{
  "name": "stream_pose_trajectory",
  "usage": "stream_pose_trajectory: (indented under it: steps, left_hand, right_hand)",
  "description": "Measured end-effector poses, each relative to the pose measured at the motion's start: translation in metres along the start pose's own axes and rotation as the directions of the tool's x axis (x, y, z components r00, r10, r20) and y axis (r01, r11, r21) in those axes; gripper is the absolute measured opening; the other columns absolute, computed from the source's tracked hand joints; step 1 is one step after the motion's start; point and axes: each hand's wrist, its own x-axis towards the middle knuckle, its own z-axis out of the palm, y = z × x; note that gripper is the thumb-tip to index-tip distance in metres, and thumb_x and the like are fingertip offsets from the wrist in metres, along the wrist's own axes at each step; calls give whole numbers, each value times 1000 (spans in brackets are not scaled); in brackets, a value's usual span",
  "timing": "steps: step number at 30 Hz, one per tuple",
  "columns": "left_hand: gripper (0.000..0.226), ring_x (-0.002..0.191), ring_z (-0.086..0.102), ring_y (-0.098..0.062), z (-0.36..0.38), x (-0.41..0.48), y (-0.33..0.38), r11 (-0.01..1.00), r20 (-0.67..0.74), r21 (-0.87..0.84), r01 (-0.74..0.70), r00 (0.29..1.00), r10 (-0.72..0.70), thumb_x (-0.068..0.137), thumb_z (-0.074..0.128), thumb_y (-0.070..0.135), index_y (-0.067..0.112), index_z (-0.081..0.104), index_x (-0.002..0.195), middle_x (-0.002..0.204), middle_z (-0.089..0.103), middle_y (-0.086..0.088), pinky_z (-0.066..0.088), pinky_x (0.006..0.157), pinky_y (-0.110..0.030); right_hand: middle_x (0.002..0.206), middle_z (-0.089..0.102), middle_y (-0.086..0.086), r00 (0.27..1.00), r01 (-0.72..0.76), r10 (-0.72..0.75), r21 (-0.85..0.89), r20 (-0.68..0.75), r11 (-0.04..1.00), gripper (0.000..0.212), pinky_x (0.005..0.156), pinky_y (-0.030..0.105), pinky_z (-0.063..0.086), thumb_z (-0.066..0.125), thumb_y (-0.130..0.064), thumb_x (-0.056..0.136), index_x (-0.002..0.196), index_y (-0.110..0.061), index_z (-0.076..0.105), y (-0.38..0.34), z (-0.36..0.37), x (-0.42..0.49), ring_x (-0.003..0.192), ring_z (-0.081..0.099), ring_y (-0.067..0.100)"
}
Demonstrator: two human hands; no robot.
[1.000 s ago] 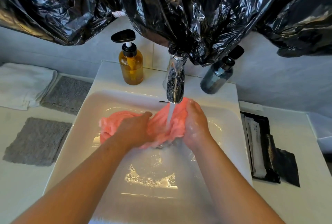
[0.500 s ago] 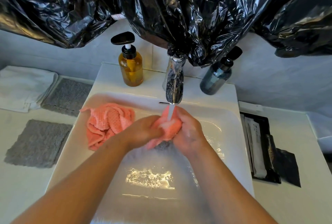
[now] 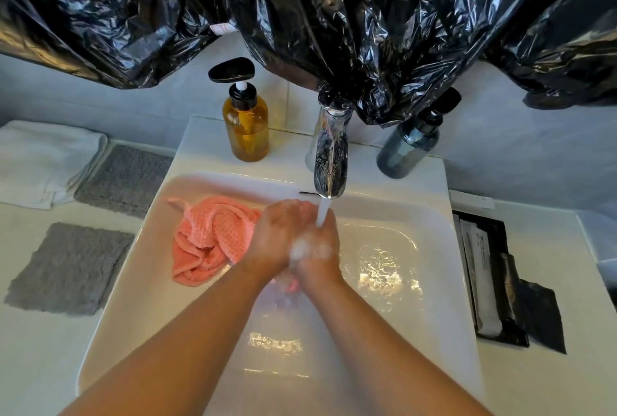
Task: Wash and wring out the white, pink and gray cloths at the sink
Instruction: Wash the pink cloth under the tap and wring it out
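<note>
My feed, centre frame: left hand [image 3: 280, 235] and right hand [image 3: 320, 248] clasped together, soapy, under running faucet [image 3: 329, 161], fingers curled on end of pink cloth [image 3: 213, 238]. Rest of it heaped centre-left in sink [image 3: 434, 248]. Gray cloths [image 3: 70, 268], white cloth [image 3: 43, 161] far left.

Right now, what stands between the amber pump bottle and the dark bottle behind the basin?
The chrome faucet, with water running from it, as the head view shows.
</note>
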Motion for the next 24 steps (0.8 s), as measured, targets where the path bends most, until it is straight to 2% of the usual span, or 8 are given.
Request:
stream_pose_trajectory:
  steps: [4, 6, 9, 12, 15, 17, 21, 24]
  left_hand:
    - [28, 68, 57, -7, -28, 1, -3, 998, 285, -2, 55, 957, -52, 97, 55, 44, 26, 65, 77, 74, 63, 7, 45, 65, -25]
    - [38, 87, 65, -12, -45, 4, -9, 943, 437, 332, 1, 886, -154, 82, 65, 58, 25, 62, 101, 96, 68, 5, 52, 76, -31]
    - [14, 73, 67, -12, -55, 13, -4, 691, 465, 702, -170, 845, -264, 81, 74, 33, 25, 62, 84, 78, 67, 8, 57, 74, -30]
    - [11, 71, 65, -12, -62, 25, 4, 515, 325, 835, -193, 928, -180, 84, 62, 22, 26, 64, 74, 73, 67, 6, 54, 65, -28]
    - [16, 70, 63, -16, -75, 32, 7, 702, 156, 706, -98, 987, -20, 82, 62, 11, 23, 66, 73, 74, 67, 2, 48, 59, -26]
    - [7, 66, 63, -12, -76, 29, 18, 865, 198, 499, -57, 979, -50, 78, 61, 12, 14, 67, 78, 73, 67, -4, 46, 56, -24]
    - [32, 53, 50, -21, -44, 15, 21, 990, 235, -50, 129, 965, -114, 99, 50, 23, 11, 49, 70, 61, 44, -10, 44, 51, -22]
    - [45, 60, 51, -12, -21, 16, 4, 978, 114, 200, -58, 993, 36, 104, 38, 39, 15, 54, 69, 64, 52, 1, 40, 60, -28]
  right_hand:
    - [77, 61, 14, 987, -161, 155, 301, 45, 940, 40, 66, 37, 47, 57, -36, 79, 95, 1, 60, -26, -11, 37, 74, 59, 29]
    - [77, 62, 20, 967, -253, 224, 399, 119, 882, 25, 65, 39, 50, 60, -25, 88, 97, -1, 60, -34, -21, 47, 72, 61, 32]
    - [95, 59, 25, 972, -236, 216, 399, 95, 886, 36, 75, 45, 48, 59, -26, 93, 111, 5, 58, -26, -29, 46, 86, 59, 37]
    - [108, 62, 31, 960, -278, 249, 330, 129, 902, 53, 76, 47, 48, 55, -40, 91, 119, 5, 59, -10, -33, 38, 90, 62, 45]
    - [119, 69, 23, 957, -269, 244, 173, 156, 947, 53, 88, 51, 58, 46, -44, 89, 127, -12, 64, 5, -40, 35, 106, 69, 39]
    - [112, 72, 15, 965, -253, 235, 172, 118, 952, 40, 90, 53, 59, 45, -39, 88, 115, -17, 66, 6, -39, 28, 104, 70, 34]
    - [67, 60, 14, 969, -238, 209, 261, 134, 936, 38, 47, 31, 45, 40, -38, 90, 89, -7, 61, -12, -26, 12, 59, 58, 29]
    - [66, 59, 8, 980, -191, 178, 165, 90, 968, 41, 53, 34, 49, 40, -51, 82, 87, -12, 55, -21, -2, 4, 53, 57, 25]
